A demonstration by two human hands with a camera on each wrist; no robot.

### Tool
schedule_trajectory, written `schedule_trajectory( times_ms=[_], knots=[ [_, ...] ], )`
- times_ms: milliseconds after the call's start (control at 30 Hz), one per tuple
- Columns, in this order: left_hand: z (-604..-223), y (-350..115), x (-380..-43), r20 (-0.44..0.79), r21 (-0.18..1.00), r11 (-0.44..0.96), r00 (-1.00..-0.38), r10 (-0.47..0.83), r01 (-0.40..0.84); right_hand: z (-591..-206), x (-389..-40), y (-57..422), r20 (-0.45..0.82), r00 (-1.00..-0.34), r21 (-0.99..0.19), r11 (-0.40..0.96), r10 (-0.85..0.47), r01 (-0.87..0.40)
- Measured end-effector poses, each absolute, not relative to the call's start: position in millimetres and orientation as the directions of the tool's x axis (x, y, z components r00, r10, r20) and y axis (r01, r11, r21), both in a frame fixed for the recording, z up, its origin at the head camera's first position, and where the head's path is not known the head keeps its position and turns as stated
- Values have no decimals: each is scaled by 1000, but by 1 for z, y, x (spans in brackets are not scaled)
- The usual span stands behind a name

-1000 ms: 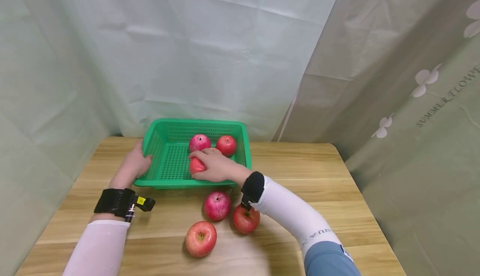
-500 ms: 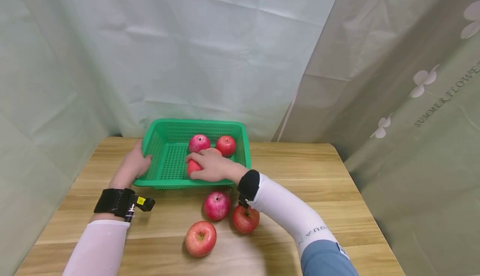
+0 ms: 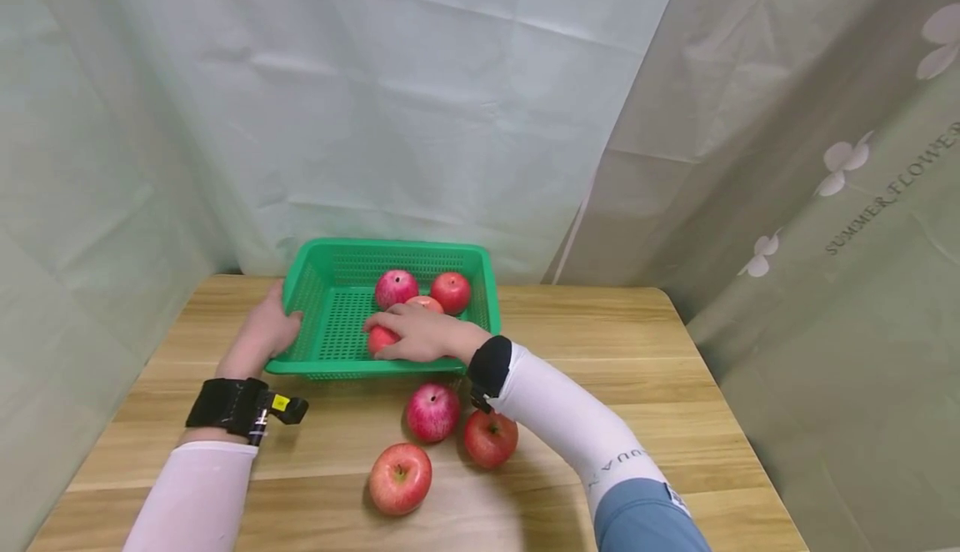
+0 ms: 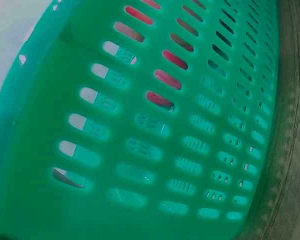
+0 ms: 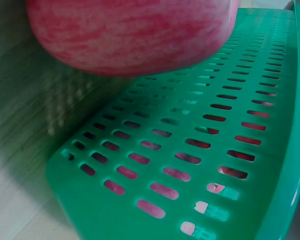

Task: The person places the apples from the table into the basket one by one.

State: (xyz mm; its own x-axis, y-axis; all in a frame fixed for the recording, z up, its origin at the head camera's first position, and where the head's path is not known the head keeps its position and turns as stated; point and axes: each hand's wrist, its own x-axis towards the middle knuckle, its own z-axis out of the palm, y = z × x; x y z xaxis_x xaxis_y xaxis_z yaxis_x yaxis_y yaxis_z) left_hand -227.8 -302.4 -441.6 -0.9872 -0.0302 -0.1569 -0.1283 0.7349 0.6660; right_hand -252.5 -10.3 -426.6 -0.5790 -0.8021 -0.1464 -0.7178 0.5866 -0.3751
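Note:
A green plastic basket point(image 3: 393, 244) stands at the back of the table. My left hand point(image 3: 268, 328) grips its left side, the thumb over the rim and the other fingers outside, mostly hidden. Inside the basket, near its front wall, my right hand point(image 3: 426, 333) holds a red apple point(image 3: 382, 340) from above, fingers curled over it. Right behind that hand sits a partly covered apple point(image 3: 426, 303). Farther back are a pinkish apple point(image 3: 397, 288) and a red apple point(image 3: 451, 292). The left wrist view is filled by the basket's slotted side wall point(image 4: 35, 210).
In front of the basket, on the wooden table point(image 3: 600, 368), lie a dark pink apple point(image 3: 432, 412), a red apple point(image 3: 490, 439) under the right wrist, and a lighter red apple point(image 3: 401, 479) nearer the front. A pale curtain point(image 3: 420, 118) hangs close behind.
The right hand has slid a little to the left inside the basket with its apple. My left hand keeps its hold on the basket's side.

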Motion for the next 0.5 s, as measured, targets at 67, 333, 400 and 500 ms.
schedule_trajectory(
  times_ms=[67, 333, 400, 500],
  knots=[
    [-442, -302, -228, -159, 665, 735, -987, -32, -131, -428, -253, -11, -156, -578, -365, 591, -801, -720],
    [-442, -301, -226, -131, 667, 736, -991, -29, -110, -430, -252, -13, -195, -564, -267, 597, -802, -757],
    [-441, -301, -225, -130, 676, 729, -991, -28, -109, -431, -253, -13, -202, -559, -240, 594, -804, -768],
    [-440, -300, -224, -138, 691, 714, -990, -26, -116, -432, -253, -14, -209, -560, -223, 596, -802, -771]
  ],
)
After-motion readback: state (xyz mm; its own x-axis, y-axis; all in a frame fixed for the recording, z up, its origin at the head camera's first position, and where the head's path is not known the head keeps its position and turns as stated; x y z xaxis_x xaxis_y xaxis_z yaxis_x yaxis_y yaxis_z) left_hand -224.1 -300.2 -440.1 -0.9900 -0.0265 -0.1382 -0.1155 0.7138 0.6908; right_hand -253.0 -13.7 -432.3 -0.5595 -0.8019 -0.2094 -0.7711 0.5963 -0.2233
